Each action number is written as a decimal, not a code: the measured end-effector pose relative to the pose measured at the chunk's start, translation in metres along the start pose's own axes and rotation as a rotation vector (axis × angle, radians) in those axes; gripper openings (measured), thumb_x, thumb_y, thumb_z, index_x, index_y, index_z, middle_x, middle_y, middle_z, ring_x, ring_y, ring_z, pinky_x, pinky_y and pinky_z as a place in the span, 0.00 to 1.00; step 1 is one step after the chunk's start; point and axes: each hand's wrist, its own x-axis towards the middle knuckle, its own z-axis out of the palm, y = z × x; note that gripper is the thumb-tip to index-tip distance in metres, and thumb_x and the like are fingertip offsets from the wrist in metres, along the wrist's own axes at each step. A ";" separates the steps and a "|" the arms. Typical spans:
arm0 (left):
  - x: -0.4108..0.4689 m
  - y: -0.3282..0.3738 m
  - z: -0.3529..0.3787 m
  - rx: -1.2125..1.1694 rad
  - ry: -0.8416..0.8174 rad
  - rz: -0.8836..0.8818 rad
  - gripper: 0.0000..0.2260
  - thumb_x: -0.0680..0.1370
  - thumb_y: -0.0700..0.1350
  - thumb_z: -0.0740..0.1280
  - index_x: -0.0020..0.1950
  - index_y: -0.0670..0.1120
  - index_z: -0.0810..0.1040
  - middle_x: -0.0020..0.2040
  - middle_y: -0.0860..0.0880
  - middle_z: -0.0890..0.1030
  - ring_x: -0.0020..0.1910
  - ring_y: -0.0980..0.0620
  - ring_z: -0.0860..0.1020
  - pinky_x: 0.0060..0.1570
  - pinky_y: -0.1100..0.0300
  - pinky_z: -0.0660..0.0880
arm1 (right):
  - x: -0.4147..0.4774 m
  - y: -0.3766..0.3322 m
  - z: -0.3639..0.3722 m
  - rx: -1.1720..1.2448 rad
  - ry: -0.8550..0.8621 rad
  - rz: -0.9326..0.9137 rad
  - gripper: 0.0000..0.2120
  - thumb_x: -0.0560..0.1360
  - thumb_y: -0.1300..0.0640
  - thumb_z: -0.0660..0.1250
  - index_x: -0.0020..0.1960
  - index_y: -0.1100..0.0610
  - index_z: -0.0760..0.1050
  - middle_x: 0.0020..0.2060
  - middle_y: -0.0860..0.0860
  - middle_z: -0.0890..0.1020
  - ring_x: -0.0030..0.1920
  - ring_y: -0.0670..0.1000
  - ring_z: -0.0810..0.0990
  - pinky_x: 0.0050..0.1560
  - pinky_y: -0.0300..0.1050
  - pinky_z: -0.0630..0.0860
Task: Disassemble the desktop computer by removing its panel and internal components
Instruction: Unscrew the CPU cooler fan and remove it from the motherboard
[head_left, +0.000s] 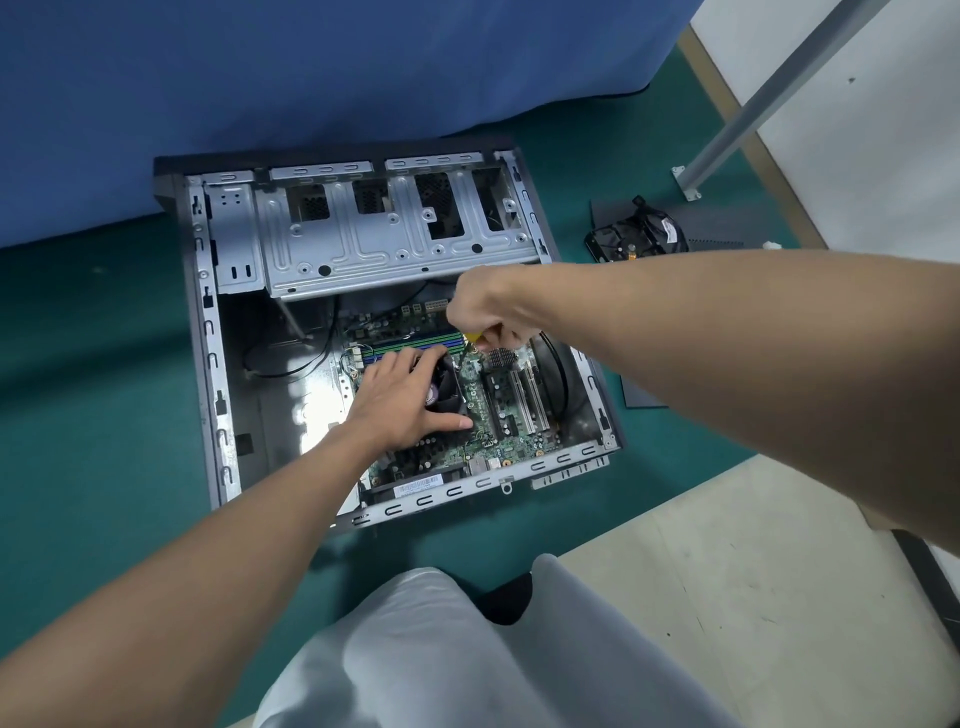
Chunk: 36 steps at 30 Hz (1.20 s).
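Both hands are in the case (208, 364), laid open on the floor (104, 415). Cooler (448, 391) is steadied by spread left hand (400, 400); screwdriver (474, 336) is clamped in right hand (488, 306), at a cooler screw. Next, likely: screw backed out.

Case (208, 364) lies centre frame on the floor. Drive cage (374, 244) sits in its upper part, motherboard (511, 415) in its lower right. Left hand (400, 400) rests on the fan (447, 392) on the motherboard. Right hand (483, 306), just above the fan, grips a tool (475, 336). Upper right of frame, well apart from the case, a loose part (634, 234) lies on a panel (722, 223).
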 end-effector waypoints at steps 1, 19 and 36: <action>0.000 0.000 0.000 0.000 -0.003 -0.002 0.48 0.64 0.76 0.60 0.77 0.53 0.53 0.68 0.47 0.66 0.66 0.47 0.63 0.65 0.52 0.59 | -0.001 0.000 0.000 -0.095 0.010 -0.032 0.09 0.81 0.64 0.50 0.54 0.63 0.69 0.30 0.54 0.68 0.25 0.47 0.61 0.19 0.37 0.60; -0.001 0.000 -0.001 0.023 -0.014 0.007 0.48 0.62 0.77 0.57 0.76 0.53 0.54 0.63 0.47 0.67 0.63 0.46 0.65 0.63 0.53 0.60 | -0.006 0.008 0.007 -0.382 0.249 -0.385 0.17 0.78 0.49 0.64 0.35 0.59 0.70 0.30 0.53 0.74 0.28 0.50 0.74 0.23 0.39 0.66; -0.006 0.008 -0.004 0.077 0.026 -0.011 0.45 0.68 0.74 0.61 0.77 0.50 0.54 0.71 0.45 0.64 0.69 0.44 0.62 0.69 0.51 0.57 | -0.020 0.011 0.017 -0.897 0.418 -0.720 0.05 0.75 0.64 0.63 0.51 0.60 0.74 0.44 0.58 0.73 0.46 0.61 0.76 0.38 0.49 0.67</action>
